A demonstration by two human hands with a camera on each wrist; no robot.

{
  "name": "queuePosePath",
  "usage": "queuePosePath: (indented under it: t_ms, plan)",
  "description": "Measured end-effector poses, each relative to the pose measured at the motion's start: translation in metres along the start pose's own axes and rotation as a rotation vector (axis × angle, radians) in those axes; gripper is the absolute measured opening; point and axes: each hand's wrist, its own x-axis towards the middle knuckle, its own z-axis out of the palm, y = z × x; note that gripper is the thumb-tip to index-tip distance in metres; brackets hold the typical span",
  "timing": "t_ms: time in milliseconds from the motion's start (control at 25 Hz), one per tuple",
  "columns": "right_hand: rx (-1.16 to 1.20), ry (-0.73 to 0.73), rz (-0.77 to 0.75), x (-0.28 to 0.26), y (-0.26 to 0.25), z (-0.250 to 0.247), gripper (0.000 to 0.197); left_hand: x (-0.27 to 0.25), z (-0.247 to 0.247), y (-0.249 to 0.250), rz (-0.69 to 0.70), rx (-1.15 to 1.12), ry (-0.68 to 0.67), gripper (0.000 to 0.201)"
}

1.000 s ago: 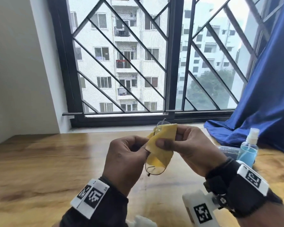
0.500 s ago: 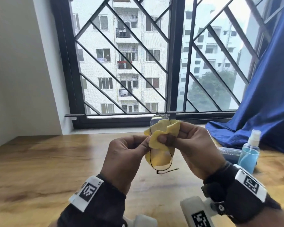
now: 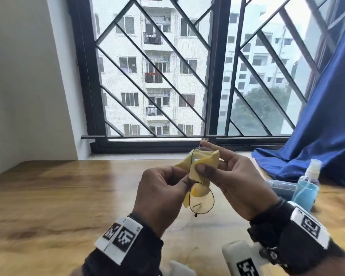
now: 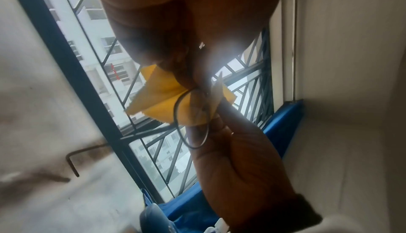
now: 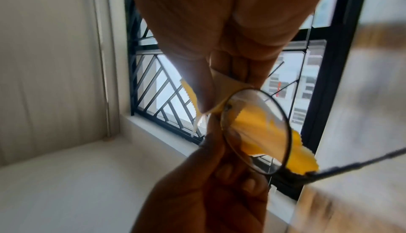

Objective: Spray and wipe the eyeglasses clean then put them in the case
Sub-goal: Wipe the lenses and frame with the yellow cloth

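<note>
Thin black round-rimmed eyeglasses (image 3: pixel 201 202) stand on end above the wooden table (image 3: pixel 68 196). My left hand (image 3: pixel 187 181) pinches them at the bridge between the two lenses. My right hand (image 3: pixel 204 159) pinches a yellow cloth (image 3: pixel 207 161) round the upper lens, thumb in front and fingers behind. The lower lens hangs bare, with cloth showing behind it. In the left wrist view the upper lens rim (image 4: pixel 191 120) sits in the cloth (image 4: pixel 153 101). The right wrist view has the bare lens (image 5: pixel 255 132) in front of the cloth (image 5: pixel 303 160).
A blue spray bottle (image 3: pixel 307 188) with a clear cap stands at the right of the table. Behind it lies a grey translucent case (image 3: pixel 281 188). A blue curtain (image 3: pixel 317 136) drapes onto the table's far right. The barred window (image 3: pixel 213 76) is straight ahead.
My right hand has worked the cloth up onto the upper lens, leaving the lower lens more exposed. The glasses have swung slightly, the lower lens now further right.
</note>
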Motion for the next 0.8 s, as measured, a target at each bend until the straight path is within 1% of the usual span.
queuePosePath:
  t_ms: [80,160,240,280,320,400,440,480,560,640,720,800]
  plan:
    - [-0.076,0.075,-0.017,-0.0018,-0.0029,0.0017,0.079,-0.0013,0.0010,-0.0013,0.048,0.096,0.005,0.007]
    - [-0.131,0.150,-0.044,-0.0015,-0.0043,0.0035,0.086,-0.0039,0.0040,-0.0013,0.095,0.147,-0.006,0.007]
    - [-0.151,0.218,-0.062,-0.0008,-0.0026,0.0036,0.084,-0.0065,0.0073,-0.0006,0.118,0.171,-0.011,0.008]
    - [-0.142,0.238,-0.065,-0.0002,-0.0016,0.0028,0.078,-0.0076,0.0082,0.0004,0.126,0.187,-0.009,0.009]
    - [-0.127,0.244,-0.064,0.0010,-0.0012,0.0016,0.070,-0.0078,0.0079,0.0008,0.132,0.201,-0.003,0.009]
    - [-0.090,0.212,-0.051,0.0030,-0.0033,0.0000,0.056,-0.0069,0.0053,0.0014,0.137,0.199,0.014,0.012]
    - [-0.064,0.177,-0.037,0.0034,-0.0050,-0.0007,0.055,-0.0062,0.0034,0.0017,0.138,0.195,0.024,0.014]
    - [-0.036,0.133,-0.019,0.0034,-0.0065,-0.0010,0.059,-0.0052,0.0021,0.0017,0.139,0.194,0.034,0.016]
    - [-0.007,0.063,0.012,0.0017,-0.0074,-0.0001,0.074,-0.0029,0.0009,-0.0004,0.145,0.198,0.045,0.019]
    - [-0.056,0.064,0.004,-0.0003,-0.0055,0.0028,0.085,-0.0032,0.0019,-0.0029,0.172,0.241,0.043,0.018]
    - [-0.091,0.127,-0.025,0.0003,-0.0031,0.0034,0.083,-0.0045,0.0042,-0.0044,0.196,0.293,0.027,0.014]
    - [-0.102,0.189,-0.049,0.0027,-0.0021,-0.0001,0.073,-0.0052,0.0059,-0.0053,0.188,0.280,0.012,0.010]
